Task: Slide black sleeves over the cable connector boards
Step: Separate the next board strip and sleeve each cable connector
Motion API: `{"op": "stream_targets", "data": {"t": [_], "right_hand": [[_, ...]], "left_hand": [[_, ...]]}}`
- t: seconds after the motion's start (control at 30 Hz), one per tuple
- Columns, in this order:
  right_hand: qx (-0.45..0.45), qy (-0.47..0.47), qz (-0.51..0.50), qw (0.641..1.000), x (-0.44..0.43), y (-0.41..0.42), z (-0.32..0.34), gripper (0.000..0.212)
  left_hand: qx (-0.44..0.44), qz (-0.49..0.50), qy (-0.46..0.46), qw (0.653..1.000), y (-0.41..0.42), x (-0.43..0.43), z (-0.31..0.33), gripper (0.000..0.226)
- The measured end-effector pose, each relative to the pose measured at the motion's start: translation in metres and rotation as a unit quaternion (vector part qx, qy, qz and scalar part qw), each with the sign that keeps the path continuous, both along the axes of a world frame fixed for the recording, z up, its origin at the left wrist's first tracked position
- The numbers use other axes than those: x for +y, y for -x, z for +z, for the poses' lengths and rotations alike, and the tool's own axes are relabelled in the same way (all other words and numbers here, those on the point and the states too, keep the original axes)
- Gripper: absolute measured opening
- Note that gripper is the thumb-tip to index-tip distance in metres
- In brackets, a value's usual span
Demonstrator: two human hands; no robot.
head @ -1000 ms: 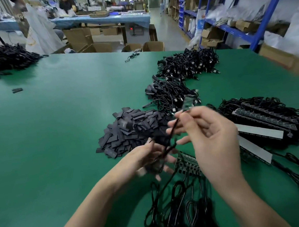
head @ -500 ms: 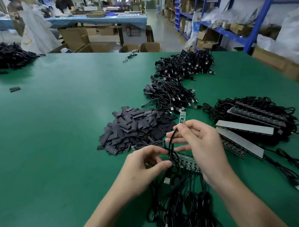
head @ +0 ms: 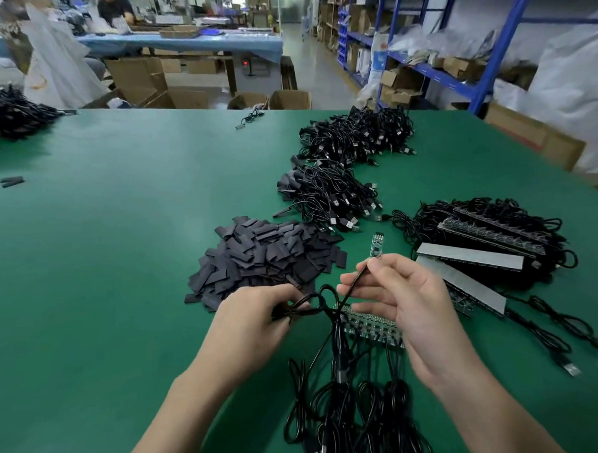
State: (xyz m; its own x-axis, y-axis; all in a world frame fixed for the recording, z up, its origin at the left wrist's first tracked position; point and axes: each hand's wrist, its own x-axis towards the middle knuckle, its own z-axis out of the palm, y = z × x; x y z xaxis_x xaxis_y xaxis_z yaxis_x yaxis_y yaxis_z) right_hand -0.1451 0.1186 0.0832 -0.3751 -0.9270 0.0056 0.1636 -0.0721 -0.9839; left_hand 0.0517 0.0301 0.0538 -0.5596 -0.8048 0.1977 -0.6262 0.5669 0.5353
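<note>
- Head view: the right hand (head: 410,300) has its fingers (head: 371,269) curled, with thumb and forefinger pinching a black cable (head: 350,289) just below a small green connector board (head: 376,245).
- The connector board stands nearly upright above those fingertips, bare along its whole visible length.
- The left hand (head: 250,317) sits just left of the right fingers, its own fingers curled round a loop of the black cable, which runs up towards the right-hand pinch.
- A pile of black sleeves (head: 264,258) lies on the green worktop (head: 104,269) just beyond the left fingers, its near edge close to the knuckles.
- Under the right fingers, and partly hidden by that hand, lies a strip of joined boards (head: 370,326); its leads trail back towards the person into a coiled bundle (head: 350,405).
- Beyond the right fingers lies a heap of cables (head: 327,194) with plug ends showing, and farther off a larger heap (head: 358,134).
- To the right of the right fingers, more board strips (head: 490,238) with two grey bars (head: 470,256) rest on tangled black wire.
</note>
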Motion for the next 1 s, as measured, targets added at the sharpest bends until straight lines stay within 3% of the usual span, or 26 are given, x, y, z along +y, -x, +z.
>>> {"op": "stream_targets", "data": {"t": [0.1,0.23,0.43,0.57,0.67,0.83,0.9,1.0], "right_hand": [[0.157,0.007,-0.052,0.986,0.002,0.000,-0.005,0.022],[0.265,0.021,-0.017,0.964,0.009,-0.015,-0.011,0.017],[0.396,0.042,-0.007,0.917,0.019,-0.030,-0.023,0.020],[0.445,0.141,0.033,0.884,0.026,-0.037,-0.027,0.013],[0.393,0.192,0.048,0.898,0.032,-0.038,-0.022,0.013],[0.172,0.185,0.017,0.967,0.036,-0.029,0.013,0.011],[0.096,0.190,-0.002,0.977,0.034,-0.019,0.027,0.025],[0.047,0.213,-0.025,0.976,0.030,0.003,0.042,0.021]], "left_hand": [[0.033,-0.030,-0.103,0.994,-0.003,-0.002,0.009,0.011],[0.138,-0.016,-0.208,0.968,0.006,-0.001,0.022,0.008],[0.121,0.005,-0.180,0.976,0.006,0.000,0.032,0.016],[0.102,-0.050,-0.185,0.976,0.003,-0.012,0.045,0.021],[0.079,-0.054,-0.163,0.982,0.003,-0.021,0.046,0.022],[0.017,-0.089,-0.159,0.983,-0.007,-0.015,0.026,0.018],[-0.015,-0.136,-0.174,0.975,-0.017,-0.009,0.018,0.014],[-0.073,-0.177,-0.226,0.955,-0.038,-0.001,0.011,0.021]]}}
